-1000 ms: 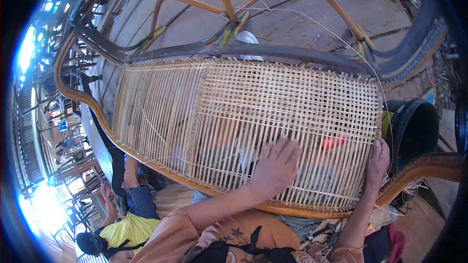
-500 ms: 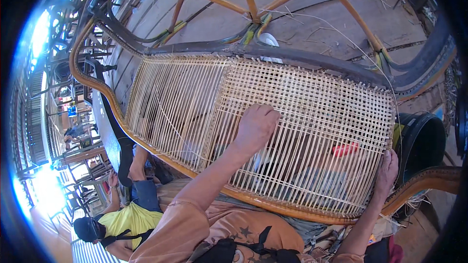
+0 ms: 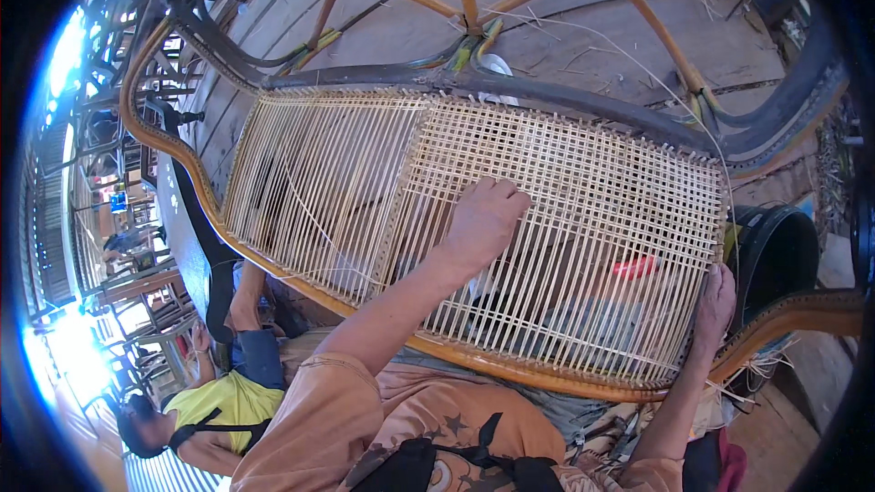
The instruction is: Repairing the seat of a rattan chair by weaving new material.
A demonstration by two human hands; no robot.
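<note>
The left hand [image 3: 489, 216] rests curled on a half-woven cane panel [image 3: 583, 159] in its curved frame [image 3: 510, 370], the right hand [image 3: 717, 299] at its right edge, grips unclear; cross-weaving appears underway, likely calling next for even tension.

We count one left hand [image 3: 490, 219], one right hand [image 3: 718, 299] and one cane panel [image 3: 583, 159] in two sections. We also tally three green-and-yellow frame joints [image 3: 315, 51], one dark bucket [image 3: 786, 257], one red object [image 3: 635, 267], one maroon cloth [image 3: 732, 461] and one co-worker [image 3: 221, 408]. The cane strands [image 3: 314, 150] are too many for us to number.
</note>
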